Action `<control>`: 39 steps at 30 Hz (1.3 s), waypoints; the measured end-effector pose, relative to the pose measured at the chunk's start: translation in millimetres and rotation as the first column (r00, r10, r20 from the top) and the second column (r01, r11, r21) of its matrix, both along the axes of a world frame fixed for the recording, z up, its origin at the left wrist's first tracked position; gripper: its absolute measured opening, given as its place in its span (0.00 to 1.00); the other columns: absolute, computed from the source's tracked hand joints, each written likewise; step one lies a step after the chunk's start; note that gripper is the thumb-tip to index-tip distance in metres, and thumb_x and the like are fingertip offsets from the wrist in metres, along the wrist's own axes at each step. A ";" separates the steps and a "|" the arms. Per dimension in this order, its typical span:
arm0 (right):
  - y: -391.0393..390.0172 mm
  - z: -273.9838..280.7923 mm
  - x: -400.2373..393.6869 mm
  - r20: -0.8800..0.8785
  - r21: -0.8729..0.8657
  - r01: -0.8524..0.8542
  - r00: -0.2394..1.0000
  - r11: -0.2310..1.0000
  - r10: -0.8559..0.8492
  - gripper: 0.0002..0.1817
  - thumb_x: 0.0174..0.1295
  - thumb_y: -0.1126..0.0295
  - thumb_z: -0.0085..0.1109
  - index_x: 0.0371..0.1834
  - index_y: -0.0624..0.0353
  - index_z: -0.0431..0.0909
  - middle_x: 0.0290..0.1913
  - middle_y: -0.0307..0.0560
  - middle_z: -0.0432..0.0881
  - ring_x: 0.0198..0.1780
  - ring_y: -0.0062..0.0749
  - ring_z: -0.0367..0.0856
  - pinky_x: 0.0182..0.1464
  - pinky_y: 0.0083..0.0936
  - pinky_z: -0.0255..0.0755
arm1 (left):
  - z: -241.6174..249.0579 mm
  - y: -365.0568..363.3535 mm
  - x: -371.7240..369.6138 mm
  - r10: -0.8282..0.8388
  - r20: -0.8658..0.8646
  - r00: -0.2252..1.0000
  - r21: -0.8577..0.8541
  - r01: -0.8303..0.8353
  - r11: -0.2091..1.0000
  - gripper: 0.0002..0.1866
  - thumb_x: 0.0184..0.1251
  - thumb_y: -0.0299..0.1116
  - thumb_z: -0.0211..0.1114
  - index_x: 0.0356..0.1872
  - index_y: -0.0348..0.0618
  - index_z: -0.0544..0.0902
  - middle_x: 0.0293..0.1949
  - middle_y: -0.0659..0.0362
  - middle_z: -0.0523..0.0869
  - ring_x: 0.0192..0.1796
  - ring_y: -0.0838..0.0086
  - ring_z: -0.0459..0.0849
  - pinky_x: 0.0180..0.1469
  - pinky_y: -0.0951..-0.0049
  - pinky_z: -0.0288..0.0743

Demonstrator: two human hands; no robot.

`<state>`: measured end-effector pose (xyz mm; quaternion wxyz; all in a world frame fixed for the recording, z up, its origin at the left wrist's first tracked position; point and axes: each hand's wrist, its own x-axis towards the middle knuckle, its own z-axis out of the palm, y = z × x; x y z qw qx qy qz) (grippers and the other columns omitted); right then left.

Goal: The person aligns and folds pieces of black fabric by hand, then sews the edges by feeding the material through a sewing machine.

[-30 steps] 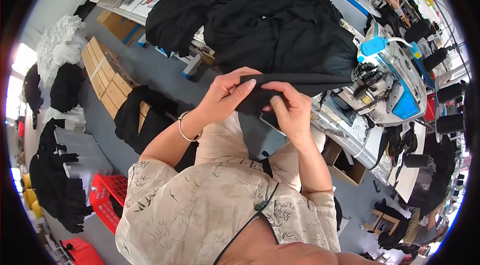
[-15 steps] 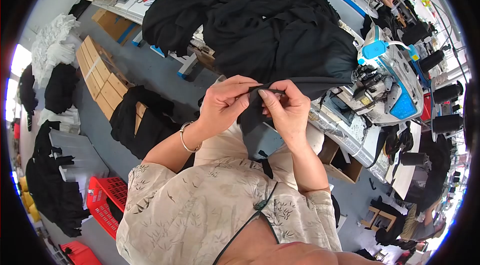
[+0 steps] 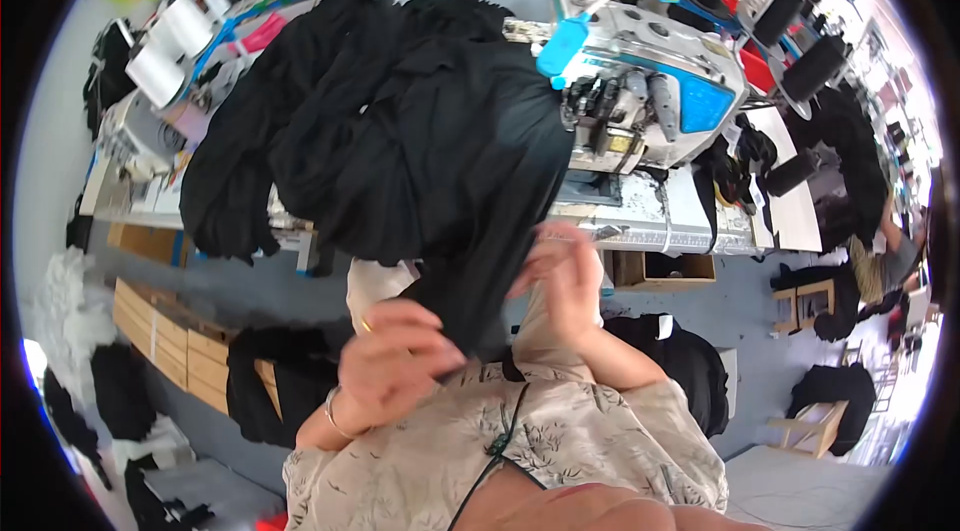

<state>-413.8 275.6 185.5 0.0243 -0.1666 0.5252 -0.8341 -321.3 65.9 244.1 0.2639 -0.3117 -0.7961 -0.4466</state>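
Observation:
A large heap of black fabric (image 3: 400,151) lies across the sewing table, one end hanging over the front edge towards my lap. My left hand (image 3: 395,356), with a bracelet on the wrist and a ring, is smeared by motion. Its fingers are curled in at the low hanging end of the fabric. My right hand (image 3: 565,281) is beside the fabric's right edge, blurred too, and whether its fingers grip the cloth does not show. Right of the fabric stands a white and blue sewing machine (image 3: 650,81), the cloth reaching close to its needle area.
Black thread cones (image 3: 815,71) stand behind the machine. White thread cones (image 3: 155,76) are at the far left. A wooden box (image 3: 665,271) sits under the table. On the left floor is a wooden bench (image 3: 155,336) with black cloth on it.
My hands have moved apart from a shared pinch on the fabric edge, the left going down and left. The view has shifted, bringing the machine nearer the middle.

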 end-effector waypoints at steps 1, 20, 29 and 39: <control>23.1 -23.7 -20.8 0.126 -0.008 0.058 0.990 0.998 -0.056 0.21 0.69 0.59 0.50 0.58 0.60 0.69 0.47 0.49 0.81 0.36 0.28 0.82 0.35 0.22 0.76 | -1.9 7.8 -4.4 -0.139 0.110 0.984 -0.050 0.146 0.988 0.14 0.45 0.25 0.68 0.38 0.40 0.86 0.39 0.58 0.83 0.46 0.64 0.80 0.46 0.66 0.74; 32.3 -64.1 -107.9 0.197 0.003 -0.171 0.966 0.985 0.168 0.22 0.75 0.58 0.41 0.61 0.64 0.68 0.52 0.43 0.78 0.50 0.23 0.76 0.52 0.21 0.72 | -84.6 91.0 -123.5 -0.034 -0.033 0.999 -0.397 0.018 0.918 0.14 0.45 0.24 0.68 0.37 0.36 0.84 0.36 0.57 0.77 0.48 0.62 0.76 0.51 0.58 0.72; 13.8 -78.2 -96.2 0.500 -0.364 -0.180 0.790 0.914 0.355 0.44 0.66 0.32 0.22 0.68 0.60 0.58 0.61 0.47 0.71 0.62 0.34 0.72 0.63 0.32 0.68 | -55.2 93.7 -195.2 0.000 -0.105 0.994 -0.394 -0.042 0.918 0.14 0.46 0.25 0.66 0.37 0.35 0.83 0.38 0.57 0.78 0.50 0.62 0.76 0.51 0.62 0.71; 5.2 -83.9 -114.9 0.169 -0.081 -0.460 0.868 0.884 0.467 0.48 0.65 0.31 0.15 0.66 0.65 0.61 0.54 0.63 0.78 0.49 0.44 0.81 0.44 0.32 0.78 | -59.3 83.9 -268.0 0.113 -0.118 0.987 -0.221 -0.137 0.966 0.10 0.51 0.20 0.64 0.37 0.37 0.81 0.37 0.52 0.82 0.41 0.59 0.81 0.48 0.61 0.74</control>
